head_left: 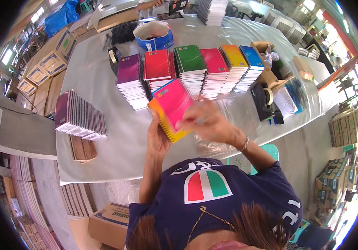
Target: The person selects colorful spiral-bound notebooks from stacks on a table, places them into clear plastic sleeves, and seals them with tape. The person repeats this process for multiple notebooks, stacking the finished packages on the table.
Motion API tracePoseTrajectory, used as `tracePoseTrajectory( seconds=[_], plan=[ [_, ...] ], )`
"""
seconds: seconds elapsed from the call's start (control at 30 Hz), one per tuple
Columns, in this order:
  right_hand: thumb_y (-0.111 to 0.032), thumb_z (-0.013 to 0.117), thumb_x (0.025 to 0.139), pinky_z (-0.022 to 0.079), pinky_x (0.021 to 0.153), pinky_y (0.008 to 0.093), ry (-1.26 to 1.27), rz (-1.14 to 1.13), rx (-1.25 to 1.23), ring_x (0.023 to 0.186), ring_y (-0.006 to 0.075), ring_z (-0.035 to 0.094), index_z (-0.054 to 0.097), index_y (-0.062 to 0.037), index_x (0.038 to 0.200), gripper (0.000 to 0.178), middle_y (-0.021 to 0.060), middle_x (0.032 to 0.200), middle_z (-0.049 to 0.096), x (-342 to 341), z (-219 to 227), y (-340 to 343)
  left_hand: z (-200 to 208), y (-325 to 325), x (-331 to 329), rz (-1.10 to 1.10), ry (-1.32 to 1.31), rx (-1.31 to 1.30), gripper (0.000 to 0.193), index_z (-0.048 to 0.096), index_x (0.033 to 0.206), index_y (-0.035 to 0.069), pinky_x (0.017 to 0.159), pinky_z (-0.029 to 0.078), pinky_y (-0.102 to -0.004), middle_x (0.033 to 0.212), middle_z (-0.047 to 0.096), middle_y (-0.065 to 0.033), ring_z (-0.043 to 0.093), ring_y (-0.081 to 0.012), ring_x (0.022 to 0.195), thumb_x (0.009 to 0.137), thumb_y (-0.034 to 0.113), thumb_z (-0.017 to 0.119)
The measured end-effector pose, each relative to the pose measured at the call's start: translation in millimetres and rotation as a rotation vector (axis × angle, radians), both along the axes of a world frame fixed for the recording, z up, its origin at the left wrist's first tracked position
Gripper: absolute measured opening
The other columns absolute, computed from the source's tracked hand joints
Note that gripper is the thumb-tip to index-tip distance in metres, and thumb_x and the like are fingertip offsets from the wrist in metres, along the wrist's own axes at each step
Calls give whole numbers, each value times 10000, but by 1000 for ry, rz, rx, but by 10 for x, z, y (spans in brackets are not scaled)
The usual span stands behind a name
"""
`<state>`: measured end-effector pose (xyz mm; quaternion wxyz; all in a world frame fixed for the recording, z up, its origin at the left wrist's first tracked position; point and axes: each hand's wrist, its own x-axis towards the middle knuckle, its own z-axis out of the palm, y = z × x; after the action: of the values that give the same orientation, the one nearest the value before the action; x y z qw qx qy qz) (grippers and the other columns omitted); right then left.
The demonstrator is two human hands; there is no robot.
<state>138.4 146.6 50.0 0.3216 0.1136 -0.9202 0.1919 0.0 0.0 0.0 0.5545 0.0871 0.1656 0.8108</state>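
Observation:
My left hand (159, 135) is closed on the lower left side of a small fanned stack of spiral notebooks. A yellow notebook (180, 136) with a dark coil lies lower in that stack, and a pink notebook (173, 100) covers most of it. A strip of blue cover shows at the top left edge. My right hand (212, 121), blurred by motion, is closed at the pink notebook's right side, its thumb on the cover. Just beyond stand stacks of spiral notebooks: purple (129, 66), red (157, 64), green (190, 58), pink (214, 61), yellow (234, 56) and blue (251, 56).
Purple notebooks (79, 112) lean in a row at the left, near brown wooden pieces (83, 148). A blue and white tub (156, 43) stands behind the stacks. Right are a tape dispenser (262, 102), clear plastic (233, 121) and an open carton (271, 77). Another person's hands (158, 2) show far off.

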Motion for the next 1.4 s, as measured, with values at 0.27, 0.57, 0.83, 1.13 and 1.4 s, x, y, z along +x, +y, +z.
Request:
tracePoseTrajectory(
  seconds=[0.27,0.57,0.83,1.13,1.4],
  plan=[
    [-100,676,831,408,1015,463,-24,-262,-84,1126,271,545,675,-144,1061,234,62,1130,584,-622,66,560,44,-33,46,83,125,-376,440,524,1267,13,881,545,-338,1178,636,-103,658,-177,998,932,274,637],
    [-111,645,878,439,976,493,-276,-357,292,1159,381,510,532,-241,1274,432,215,1256,497,-1055,-180,1221,-44,-192,40,189,86,-349,425,520,1268,15,885,548,-341,1169,638,-107,654,-186,1022,932,249,636],
    [-53,579,909,435,970,479,-428,-252,406,1132,370,493,533,-269,1275,428,228,1271,445,-1081,-59,1334,-168,-235,34,202,-6,-235,374,501,1261,-13,881,571,-352,1173,637,-138,666,-209,1022,964,198,581],
    [-58,555,907,489,846,414,-386,-144,114,969,316,591,544,-118,1093,196,134,1061,570,-1054,252,1355,-12,-241,91,220,-9,-206,375,488,1267,-27,911,560,-365,1202,618,-157,654,-224,1053,982,210,548],
    [14,559,910,494,669,252,42,-500,-301,772,142,613,529,-84,1140,251,110,1053,606,-816,836,1164,67,-183,51,190,11,-194,413,492,1274,-12,904,556,-353,1198,619,-136,651,-205,1049,974,261,570]
  ],
)
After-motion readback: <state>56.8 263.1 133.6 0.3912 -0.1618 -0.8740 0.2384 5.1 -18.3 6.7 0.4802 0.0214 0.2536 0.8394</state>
